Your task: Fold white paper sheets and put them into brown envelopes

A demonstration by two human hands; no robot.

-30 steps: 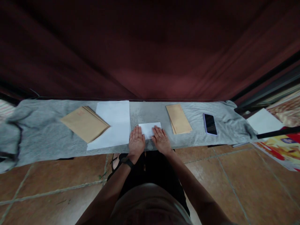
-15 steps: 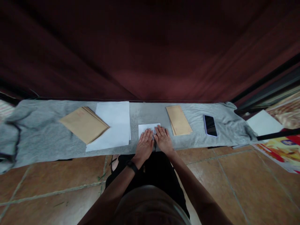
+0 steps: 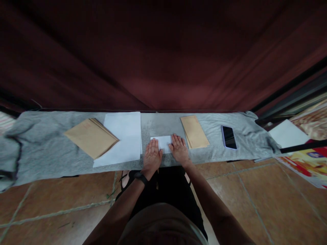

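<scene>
A small white piece of paper (image 3: 164,144), which looks folded, lies on the grey cloth in front of me. My left hand (image 3: 152,154) rests flat over its left end, fingers stretched forward, a dark band on the wrist. Over its right end lies my right hand (image 3: 179,148), also flat with fingers extended. The paper's middle shows between the hands; its two ends are partly hidden under them. Neither hand grips anything.
To the left, brown envelopes (image 3: 90,137) overlap white sheets (image 3: 125,136). Right of my hands lie more brown envelopes (image 3: 196,132) and a phone (image 3: 229,137). A grey cloth (image 3: 51,149) covers the narrow surface, with a dark red curtain (image 3: 163,68) behind.
My hands have slid apart, the left one outward to the left and the right one slightly right. More of the white paper's middle shows between them.
</scene>
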